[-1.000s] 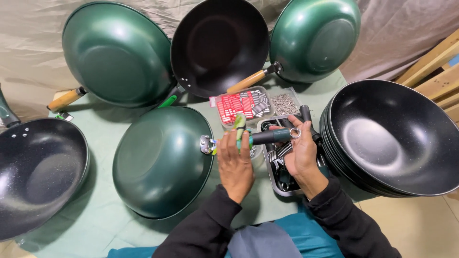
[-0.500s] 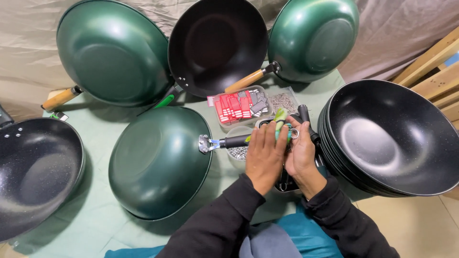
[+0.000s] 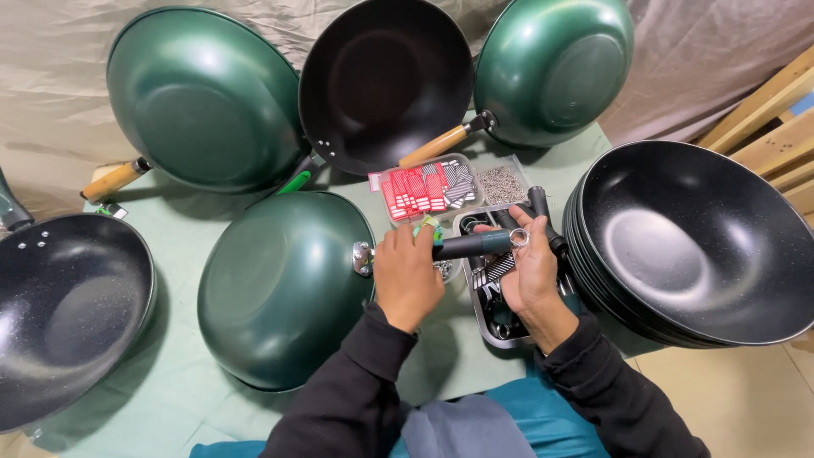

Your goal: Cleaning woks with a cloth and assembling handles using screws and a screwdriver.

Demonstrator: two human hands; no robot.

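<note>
Covering table point(image 3: 170, 399): pale green cloth, carrying everything below.
Stack of black woks point(image 3: 695, 242): far right, nested, open side up, partly over the table edge.
Upturned green wok point(image 3: 284, 288): centre, bottom up, metal bracket at its right rim, touching the dark handle.
Back-row green wok point(image 3: 203, 97): upper left, leaning on the backdrop, wooden handle pointing down-left.
Back-row black wok point(image 3: 386, 80): upper centre, inside facing forward, wooden handle slanting right.
Second back-row green wok point(image 3: 551, 68): upper right, bottom facing forward.
Black wok at left point(image 3: 59, 309): open side up, cut by the frame edge.
Metal tray point(image 3: 500, 326): beneath the right hand, holding dark parts.
Clear box point(image 3: 428, 188): behind the hands, red and black pieces inside.
Dark handle point(image 3: 471, 246): lying level between both hands, joined to the upturned green wok's bracket.
Left hand point(image 3: 409, 276): clenched around the near end of the dark handle, small green item at fingertips.
Right hand point(image 3: 530, 271): grasping the far end of the dark handle, by its metal ring.
</note>
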